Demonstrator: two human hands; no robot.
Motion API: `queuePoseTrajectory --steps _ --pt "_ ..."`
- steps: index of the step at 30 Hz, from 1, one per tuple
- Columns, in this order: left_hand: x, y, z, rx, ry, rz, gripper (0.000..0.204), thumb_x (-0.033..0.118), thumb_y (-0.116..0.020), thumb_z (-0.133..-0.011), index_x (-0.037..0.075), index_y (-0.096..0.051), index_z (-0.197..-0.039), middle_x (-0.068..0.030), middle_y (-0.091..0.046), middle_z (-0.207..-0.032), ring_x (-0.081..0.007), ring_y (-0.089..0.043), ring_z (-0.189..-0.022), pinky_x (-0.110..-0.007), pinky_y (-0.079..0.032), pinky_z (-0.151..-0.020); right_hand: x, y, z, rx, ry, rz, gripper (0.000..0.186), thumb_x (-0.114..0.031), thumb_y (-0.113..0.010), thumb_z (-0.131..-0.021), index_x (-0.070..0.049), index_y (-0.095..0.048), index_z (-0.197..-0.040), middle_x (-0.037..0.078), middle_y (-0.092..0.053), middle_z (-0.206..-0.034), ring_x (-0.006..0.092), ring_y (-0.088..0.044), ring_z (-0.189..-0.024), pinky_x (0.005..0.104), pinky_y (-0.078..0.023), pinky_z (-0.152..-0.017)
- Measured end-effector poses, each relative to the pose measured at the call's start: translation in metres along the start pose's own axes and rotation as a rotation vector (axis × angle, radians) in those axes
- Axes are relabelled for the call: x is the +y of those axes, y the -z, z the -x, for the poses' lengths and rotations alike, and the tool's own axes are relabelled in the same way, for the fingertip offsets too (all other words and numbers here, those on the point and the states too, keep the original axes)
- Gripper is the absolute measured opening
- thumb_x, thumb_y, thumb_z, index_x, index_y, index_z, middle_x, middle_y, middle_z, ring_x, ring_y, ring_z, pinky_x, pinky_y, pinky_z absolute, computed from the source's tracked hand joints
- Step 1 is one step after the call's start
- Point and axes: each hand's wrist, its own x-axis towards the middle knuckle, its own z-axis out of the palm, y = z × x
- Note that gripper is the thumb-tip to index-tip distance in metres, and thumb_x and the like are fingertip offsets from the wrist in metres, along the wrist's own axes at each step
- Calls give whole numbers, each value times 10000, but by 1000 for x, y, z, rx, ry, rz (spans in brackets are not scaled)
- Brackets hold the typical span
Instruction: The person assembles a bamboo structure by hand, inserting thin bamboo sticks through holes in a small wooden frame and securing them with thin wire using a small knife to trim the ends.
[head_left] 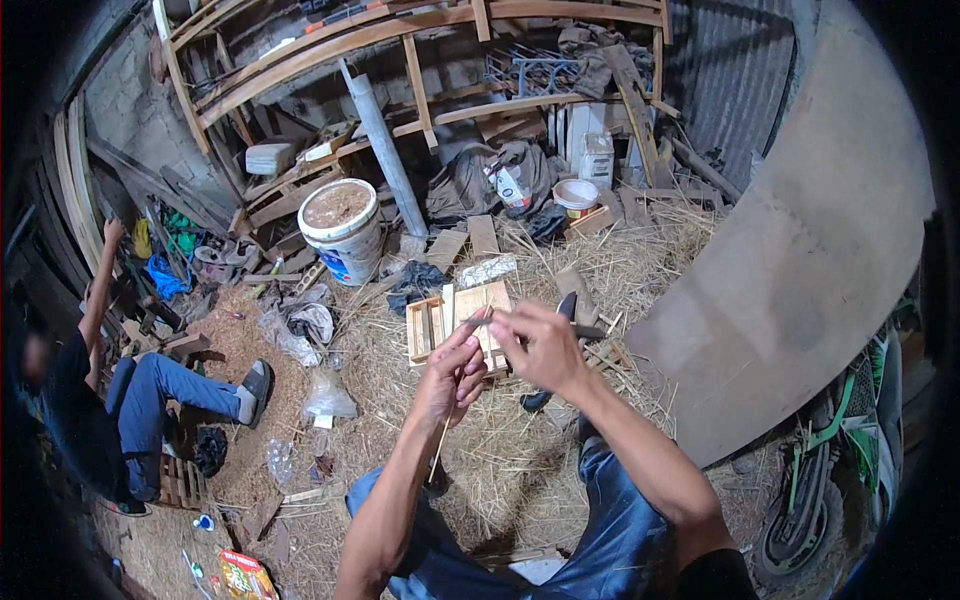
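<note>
My left hand [455,375] is closed around a thin straw-coloured stalk [438,452], which hangs down below the fist. My right hand [543,347] is closed just to its right, with fingertips meeting the left fingers near the stalk's upper end. From the right hand's outer side juts a dark, narrow piece [592,331], apparently the handle of a knife. A short grey edge shows between the hands; the fingers hide the rest. Below and behind my hands lies a small wooden frame [425,333] beside a light wooden board [483,298].
Straw covers the floor around my legs. A white bucket [345,262] filled with brown material stands ahead left. Another person [75,430] sits at far left, one arm raised. A large curved sheet [790,270] and a motorcycle wheel [800,530] are on the right.
</note>
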Motion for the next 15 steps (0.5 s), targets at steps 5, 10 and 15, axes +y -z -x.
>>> queuePoseTrajectory --steps 5,10,15 --pt "3 0 0 21 -14 2 466 185 -458 -964 63 -339 -1398 31 -365 -616 -37 -274 -364 -181 -250 -301 -4 -5 3 26 51 -7 177 -112 -638 -822 21 -687 -927 130 -584 -700 238 -566 -669 340 -457 -606" --pt "6 -4 -1 44 -46 -58 459 181 -446 -972 70 -351 -1407 38 -359 -612 -27 -277 -394 -171 -236 -322 -10 -9 -2 41 43 -7 174 -114 -656 -807 28 -674 -904 140 -580 -723 272 -572 -672 349 -455 -614" --pt "8 -1 -3 16 -38 -10 476 179 -465 -966 65 -341 -1412 40 -353 -598 -33 -279 -396 -175 -230 -326 -9 -12 -5 58 3 13 182 -123 -654 -811 30 -685 -906 154 -622 -757 266 -602 -688 338 -464 -623"
